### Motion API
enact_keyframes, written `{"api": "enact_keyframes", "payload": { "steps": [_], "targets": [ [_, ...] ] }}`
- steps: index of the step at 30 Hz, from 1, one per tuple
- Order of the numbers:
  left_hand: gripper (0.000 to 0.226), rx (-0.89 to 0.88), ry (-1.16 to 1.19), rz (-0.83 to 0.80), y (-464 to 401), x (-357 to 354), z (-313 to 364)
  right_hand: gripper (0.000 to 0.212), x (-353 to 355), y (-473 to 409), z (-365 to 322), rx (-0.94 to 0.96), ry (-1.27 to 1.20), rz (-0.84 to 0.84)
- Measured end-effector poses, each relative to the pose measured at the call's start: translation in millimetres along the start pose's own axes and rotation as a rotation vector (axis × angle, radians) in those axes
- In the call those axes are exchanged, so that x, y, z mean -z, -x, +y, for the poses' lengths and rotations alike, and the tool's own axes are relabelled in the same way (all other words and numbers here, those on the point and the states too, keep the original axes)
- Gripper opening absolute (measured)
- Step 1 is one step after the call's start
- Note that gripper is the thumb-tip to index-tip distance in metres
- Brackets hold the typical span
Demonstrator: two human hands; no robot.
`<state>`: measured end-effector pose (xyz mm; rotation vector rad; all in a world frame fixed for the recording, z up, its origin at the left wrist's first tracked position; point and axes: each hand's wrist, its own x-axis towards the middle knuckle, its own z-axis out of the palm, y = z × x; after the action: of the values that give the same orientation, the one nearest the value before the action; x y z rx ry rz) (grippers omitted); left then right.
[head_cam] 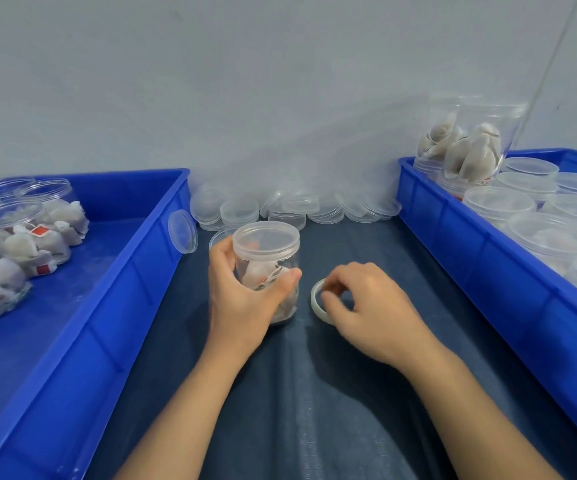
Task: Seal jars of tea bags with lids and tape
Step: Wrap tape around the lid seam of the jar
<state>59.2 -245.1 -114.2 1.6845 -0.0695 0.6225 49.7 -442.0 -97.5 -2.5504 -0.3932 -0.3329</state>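
dark blue cloth (314, 410) covers the work surface, with a pale grey wall (245, 81) behind it. much of what sits here is clear plastic and hard to separate: the heap of loose lids (290, 207) at the foot of the wall blurs together, so a count is not possible. the left blue bin (134, 282) is cut off by the frame edge, and the open jars of tea bags (20, 244) lying in it are partly out of view. the right blue bin (470, 247) is also cut off; its lidded jars (553, 237) crowd together, and two more jars of tea bags (463, 147) stand at its far corner. one lid (183, 231) leans on edge against the left bin's outer wall.

the left hand (245, 299) wraps around an upright jar (267, 251) on the cloth, thumb on the near side and fingers curled behind it; a lid sits on top, and tea bags show dimly through the wall. the hand hides the jar's lower left. just beside it, the right hand (370, 306) pinches a roll of clear tape (318, 299) with curled fingers; the hand covers most of the roll, so whether any tape end is lifted cannot be told.
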Motion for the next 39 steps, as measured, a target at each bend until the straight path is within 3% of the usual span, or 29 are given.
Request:
{"api": "enact_keyframes", "payload": {
  "steps": [3, 8, 11, 14, 19, 23, 27, 35, 37, 39],
  "targets": [
    [0.082, 0.021, 0.006, -0.029, 0.1, -3.4, -5.2, 0.024, -5.8, 1.2, 2.2, 0.07, 0.23, -0.086],
    [0.088, 0.02, -0.082, -0.078, -1.1, -3.1, -9.5, 0.022, -8.6, 1.2, 3.2, 0.026, 0.264, -0.1],
    [0.11, 0.007, -0.182, -0.067, 2.5, -4.0, -8.9, 0.023, -10.1, -0.1, 0.0, -0.073, 0.081, 0.003],
    [0.12, -0.031, -0.184, -0.03, 6.7, -4.3, -3.5, 0.026, -8.3, -2.5, -6.2, -0.171, -0.356, 0.114],
    [0.09, -0.373, -0.308, 0.165, 13.2, -6.4, 14.1, 0.023, 2.3, -2.5, -14.7, -0.225, -0.894, 0.261],
    [0.053, -0.713, -0.364, 0.195, 18.2, -10.3, 23.1, 0.032, 9.0, -0.1, -21.4, -0.146, -1.081, 0.364],
    [0.038, -0.721, -0.374, 0.118, 24.9, -16.6, 25.5, 0.046, 12.9, 2.0, -23.8, -0.116, -1.202, 0.401],
    [0.022, -0.75, -0.388, 0.137, 27.2, -20.3, 24.3, 0.042, 14.9, 1.6, -22.5, -0.125, -1.721, 0.269],
    [0.019, -0.76, -0.37, 0.111, 28.3, -21.4, 23.1, 0.043, 13.5, -0.6, -21.4, -0.128, -1.735, 0.291],
    [0.015, -0.754, -0.35, 0.11, 27.3, -19.4, 21.7, 0.045, 13.3, -3.0, -21.1, -0.11, -1.587, 0.305]
  ]
}}
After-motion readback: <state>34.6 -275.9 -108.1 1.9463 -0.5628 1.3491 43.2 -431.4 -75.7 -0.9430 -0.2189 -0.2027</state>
